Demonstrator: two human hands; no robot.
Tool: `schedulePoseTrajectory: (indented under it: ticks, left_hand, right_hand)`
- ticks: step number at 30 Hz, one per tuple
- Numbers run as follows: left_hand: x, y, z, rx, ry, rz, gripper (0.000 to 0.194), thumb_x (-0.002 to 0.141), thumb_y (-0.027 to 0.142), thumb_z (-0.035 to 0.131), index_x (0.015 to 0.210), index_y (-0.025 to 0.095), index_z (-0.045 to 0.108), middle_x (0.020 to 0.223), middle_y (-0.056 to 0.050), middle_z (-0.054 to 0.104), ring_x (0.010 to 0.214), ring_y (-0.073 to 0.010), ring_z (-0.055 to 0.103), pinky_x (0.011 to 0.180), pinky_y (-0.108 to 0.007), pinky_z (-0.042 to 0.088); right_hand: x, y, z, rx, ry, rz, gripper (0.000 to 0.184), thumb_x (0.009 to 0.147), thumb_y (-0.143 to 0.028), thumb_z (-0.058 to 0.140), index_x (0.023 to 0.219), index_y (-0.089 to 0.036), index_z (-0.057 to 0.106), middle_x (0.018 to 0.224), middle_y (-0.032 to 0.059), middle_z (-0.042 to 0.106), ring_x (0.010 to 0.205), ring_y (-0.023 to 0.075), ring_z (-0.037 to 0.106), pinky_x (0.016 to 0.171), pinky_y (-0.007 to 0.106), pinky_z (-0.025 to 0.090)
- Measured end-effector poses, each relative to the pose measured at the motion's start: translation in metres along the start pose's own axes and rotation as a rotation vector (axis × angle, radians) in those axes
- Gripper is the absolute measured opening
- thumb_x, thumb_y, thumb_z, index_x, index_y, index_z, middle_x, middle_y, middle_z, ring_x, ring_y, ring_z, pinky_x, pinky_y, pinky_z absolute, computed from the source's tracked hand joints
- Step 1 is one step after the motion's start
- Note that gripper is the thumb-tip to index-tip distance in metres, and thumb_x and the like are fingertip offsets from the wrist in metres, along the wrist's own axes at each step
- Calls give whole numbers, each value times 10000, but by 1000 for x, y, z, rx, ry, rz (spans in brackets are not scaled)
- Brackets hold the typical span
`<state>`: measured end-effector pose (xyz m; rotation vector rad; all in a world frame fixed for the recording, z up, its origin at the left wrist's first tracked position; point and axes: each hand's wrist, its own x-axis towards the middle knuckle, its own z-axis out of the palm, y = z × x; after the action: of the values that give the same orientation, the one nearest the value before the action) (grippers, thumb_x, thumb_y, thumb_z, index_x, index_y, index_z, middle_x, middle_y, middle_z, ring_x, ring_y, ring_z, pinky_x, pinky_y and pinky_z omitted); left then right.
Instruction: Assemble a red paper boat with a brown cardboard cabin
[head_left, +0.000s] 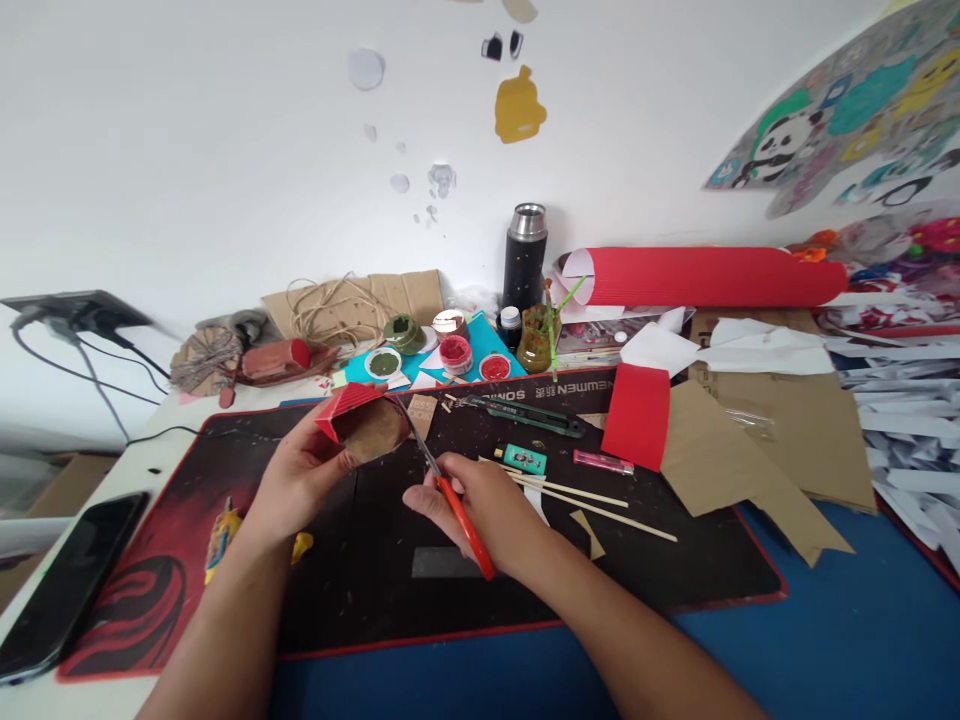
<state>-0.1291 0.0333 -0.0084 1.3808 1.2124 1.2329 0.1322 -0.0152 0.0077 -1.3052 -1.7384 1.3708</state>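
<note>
My left hand (304, 470) grips a small cardboard piece (371, 430) with red corrugated paper (356, 400) along its upper side. Its brown hollow or inner face is turned toward me. In my right hand (480, 510) is a pair of scissors (457, 510) with red-orange handles. The metal blades point up and left and meet the right edge of the cardboard piece; whether they are cutting into it I cannot tell. Below both hands lies a black desk mat (352, 590) with a red border. A scrap of cardboard (422, 412) rests just behind the blades.
Around the right hand lie a green utility knife (525, 415), a teal lighter (521, 458), wooden sticks (600, 505) and red paper (636, 415). Open paint pots (455, 355), a thermos (525, 260) and a red paper roll (697, 277) stand behind. A phone (71, 580) lies left.
</note>
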Motion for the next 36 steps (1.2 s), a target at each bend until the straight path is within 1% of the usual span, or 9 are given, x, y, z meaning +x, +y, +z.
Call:
schedulePoseTrajectory:
  ticks: [3,7,10,15,21,24,27,32,36]
  left_hand:
    - [0,-1,1,10,-19,-5,666,698,480,997,1285,260,773,1482,-142,739,1376,-443,673,1099,-524,599]
    - [0,-1,1,33,-28,5,662,724,477,982,1300,236,764,1479,-151,740,1377,-430,677,1140,-536,571]
    - [0,-1,2,42,-17,7,635,707,470,989,1256,235,773,1465,-152,747,1365,-431,685,1154,-544,557]
    - [1,5,4,80,-7,-32,634,679,484,993,1242,284,782,1352,-115,804,1308,-441,712,1111,-536,588]
    - [1,12,6,110,-8,-11,620,651,538,1000,1165,262,793,1196,-125,836,1253,-431,724,1080,-523,597]
    - [1,9,6,19,23,-30,604,624,511,1024,1115,240,797,1115,-119,845,1101,-380,774,1007,-497,629]
    - [0,5,6,-112,69,-33,582,628,445,1035,1113,233,795,1117,-109,849,1023,-334,799,931,-446,647]
    - [1,5,8,-179,107,2,596,623,450,1035,1127,232,804,1116,-106,857,1052,-352,807,965,-481,642]
    - [1,8,9,-201,113,0,597,611,446,1045,1118,231,813,1087,-103,861,1011,-343,819,936,-473,655]
  right_hand:
    - [0,-1,1,-41,20,2,428,1040,-572,678,805,-230,571,673,-39,574,638,141,526,626,270,330]
    - [0,-2,2,-87,35,5,481,1052,-564,657,744,-228,504,629,-47,506,592,131,440,605,273,292]
    - [0,-3,2,-120,40,18,483,1055,-546,662,730,-225,507,620,-45,506,584,129,433,593,267,285]
    - [1,-4,4,-195,57,41,460,1049,-510,680,724,-223,524,600,-38,504,573,134,451,583,273,278]
    - [2,-5,8,-209,72,75,430,1046,-432,682,707,-222,520,585,-37,500,562,132,449,597,278,294]
    - [2,-4,8,-138,64,59,425,1042,-431,684,710,-223,519,584,-41,503,562,131,476,589,271,312]
    - [2,-1,4,-4,49,62,430,1053,-512,656,755,-233,525,568,-54,492,526,133,522,562,259,347]
    - [1,6,1,224,-19,131,442,1053,-634,618,858,-241,556,520,-78,543,431,128,561,494,231,428]
    - [1,8,4,325,-56,90,459,1029,-657,662,887,-225,600,549,-51,636,497,136,642,539,219,490]
